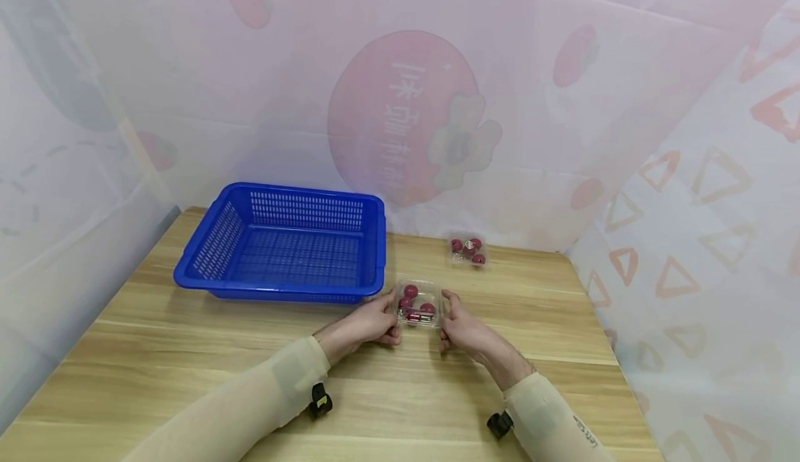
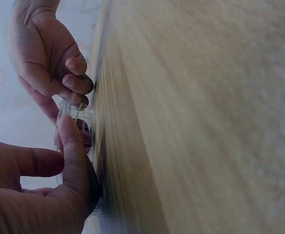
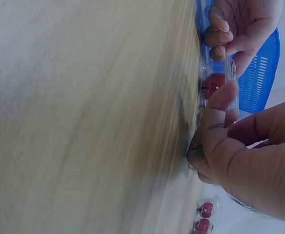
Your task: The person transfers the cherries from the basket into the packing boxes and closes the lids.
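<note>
A clear plastic clamshell box (image 1: 431, 285) with several round red fruits (image 1: 410, 291) inside rests on the wooden table, right of the blue basket. At the box's left side my left hand (image 1: 373, 321) grips the edge between thumb and index finger, the other fingers curled. My right hand (image 1: 465, 330) pinches the opposite side in the same way. In the right wrist view the thumb and index finger of the right hand (image 3: 240, 146) close on the box's edge. The left wrist view shows the left hand (image 2: 45, 180) at the near end of the box.
A blue perforated basket (image 1: 281, 286) stands at the table's back left, with nothing inside it. Another clear box (image 1: 460, 257) of red fruits lies near the back edge, right of centre. A printed curtain (image 1: 531, 191) hangs behind the table (image 1: 400, 406).
</note>
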### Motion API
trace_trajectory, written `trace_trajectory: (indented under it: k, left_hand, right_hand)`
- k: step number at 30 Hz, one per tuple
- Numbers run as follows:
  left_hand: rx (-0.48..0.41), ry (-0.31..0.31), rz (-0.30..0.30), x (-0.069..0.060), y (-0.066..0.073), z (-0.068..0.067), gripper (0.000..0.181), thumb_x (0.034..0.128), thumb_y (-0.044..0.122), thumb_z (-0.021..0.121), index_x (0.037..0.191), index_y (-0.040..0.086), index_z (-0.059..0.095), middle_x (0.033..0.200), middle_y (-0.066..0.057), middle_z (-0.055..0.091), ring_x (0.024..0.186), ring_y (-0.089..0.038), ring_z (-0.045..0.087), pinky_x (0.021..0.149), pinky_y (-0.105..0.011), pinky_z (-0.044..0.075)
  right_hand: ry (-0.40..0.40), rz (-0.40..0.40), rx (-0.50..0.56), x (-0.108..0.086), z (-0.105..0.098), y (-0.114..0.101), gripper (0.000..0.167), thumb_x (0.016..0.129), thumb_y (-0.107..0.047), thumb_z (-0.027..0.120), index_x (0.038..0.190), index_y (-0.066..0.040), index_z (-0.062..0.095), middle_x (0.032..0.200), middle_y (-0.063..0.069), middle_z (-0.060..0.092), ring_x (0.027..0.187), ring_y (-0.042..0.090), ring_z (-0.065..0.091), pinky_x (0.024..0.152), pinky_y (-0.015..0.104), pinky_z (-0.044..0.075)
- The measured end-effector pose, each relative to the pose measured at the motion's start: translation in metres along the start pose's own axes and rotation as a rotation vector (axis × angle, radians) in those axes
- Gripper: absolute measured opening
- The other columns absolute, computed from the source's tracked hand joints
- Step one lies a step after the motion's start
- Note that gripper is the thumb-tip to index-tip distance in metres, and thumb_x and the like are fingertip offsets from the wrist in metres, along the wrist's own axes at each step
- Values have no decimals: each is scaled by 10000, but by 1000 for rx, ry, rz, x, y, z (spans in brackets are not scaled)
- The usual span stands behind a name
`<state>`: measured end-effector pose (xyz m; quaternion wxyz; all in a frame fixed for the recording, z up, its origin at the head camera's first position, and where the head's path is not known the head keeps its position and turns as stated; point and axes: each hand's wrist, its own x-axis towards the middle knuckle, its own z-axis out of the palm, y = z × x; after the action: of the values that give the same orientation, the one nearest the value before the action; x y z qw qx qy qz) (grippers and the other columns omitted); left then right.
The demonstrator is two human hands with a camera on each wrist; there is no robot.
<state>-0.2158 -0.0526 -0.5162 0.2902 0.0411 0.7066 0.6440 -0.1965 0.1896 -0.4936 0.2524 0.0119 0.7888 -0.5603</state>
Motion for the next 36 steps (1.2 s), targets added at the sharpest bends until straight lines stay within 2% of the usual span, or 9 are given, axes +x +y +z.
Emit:
trace_trajectory:
  k: [10,11,12,14,16,19,20,28,36]
  left_hand:
    - [-21,3,4,1,-2,-1,902,1099,-86,478,1884,93,74,1058,-113,622,821,-161,689,817,-307,737]
    - [-22,2,5,1,-2,-1,903,1101,-85,479,1886,99,72,1082,-122,623,825,-161,692,817,-306,737]
    - [-21,1,5,0,-2,-1,903,1105,-84,481,1886,102,69,1102,-138,631,828,-160,697,816,-305,736]
    - [-20,-1,9,0,-2,-1,903,1116,-78,496,1887,99,59,1148,-171,652,835,-156,714,813,-306,737]
    - [-25,-6,13,-1,-2,-1,907,1125,-71,519,1885,83,48,1172,-199,675,843,-152,729,819,-304,737]
    - [-26,-19,18,-1,-2,0,921,1131,-55,568,1883,64,49,1153,-204,704,852,-149,747,822,-305,738]
    - [-24,-24,22,-1,-2,0,926,1130,-47,583,1882,57,53,1139,-205,714,854,-150,751,821,-306,738]
    - [14,-56,50,0,-3,4,813,1142,16,562,1843,-69,160,1305,-260,767,1006,-176,813,867,-325,741]
    - [40,-38,72,2,2,4,624,1194,113,611,1735,-132,421,1443,-321,755,1279,-360,819,1046,-418,724]
  right_hand:
    - [-8,-18,31,3,-3,5,768,1190,33,329,1859,-24,-43,942,98,552,813,182,560,698,271,631]
    - [-16,-67,8,12,-9,19,777,1200,0,368,1869,-51,-26,940,84,562,780,167,570,684,268,632]
    - [4,-95,-49,14,-10,20,777,1190,-3,399,1863,-20,12,907,113,589,740,184,585,666,295,636]
    - [88,-179,-225,21,-13,28,754,1179,-64,478,1843,36,134,974,158,629,872,237,662,795,380,681]
    - [216,-236,-410,22,-11,27,749,1139,-107,571,1808,63,281,1138,240,669,1056,340,706,980,512,695]
    - [402,-272,-649,11,1,7,674,1079,-119,655,1703,82,498,1432,346,615,1387,513,597,1219,702,565]
    - [430,-298,-705,9,5,3,641,1075,-114,672,1673,75,544,1495,367,597,1371,532,607,1213,711,570]
    - [431,-443,-1016,-3,38,-15,509,1121,-164,771,1579,38,679,1586,282,667,1516,499,637,1256,648,588]
    - [461,-402,-1039,5,33,-9,545,1128,-235,784,1594,24,669,1586,284,665,1490,488,661,1200,646,629]
